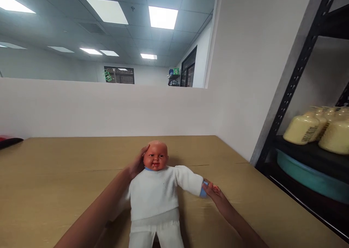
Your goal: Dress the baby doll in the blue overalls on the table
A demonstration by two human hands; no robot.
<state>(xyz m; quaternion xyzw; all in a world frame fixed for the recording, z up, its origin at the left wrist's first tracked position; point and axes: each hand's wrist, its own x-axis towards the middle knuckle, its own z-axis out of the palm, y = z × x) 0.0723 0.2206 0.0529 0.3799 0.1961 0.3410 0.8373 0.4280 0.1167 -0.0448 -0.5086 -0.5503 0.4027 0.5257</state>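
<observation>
On the smooth tan table (68, 157), here's the doll (155, 197), feet cut off below, one arm half hidden behind the left forearm (98, 204), fuzzy white top (160, 193), smooth round head (156, 155); the left hand (137, 164) cups that head, part-curled, most fingers out of sight, firmness impossible to tell, while the right hand (214, 192) pinches closed at the blue cuff (203, 192)

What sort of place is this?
Probably a storeroom or indoor workspace, judging by the black metal shelving with pale yellow bottles, the broad brown table, and the tiled ceiling with panel lights.
</observation>
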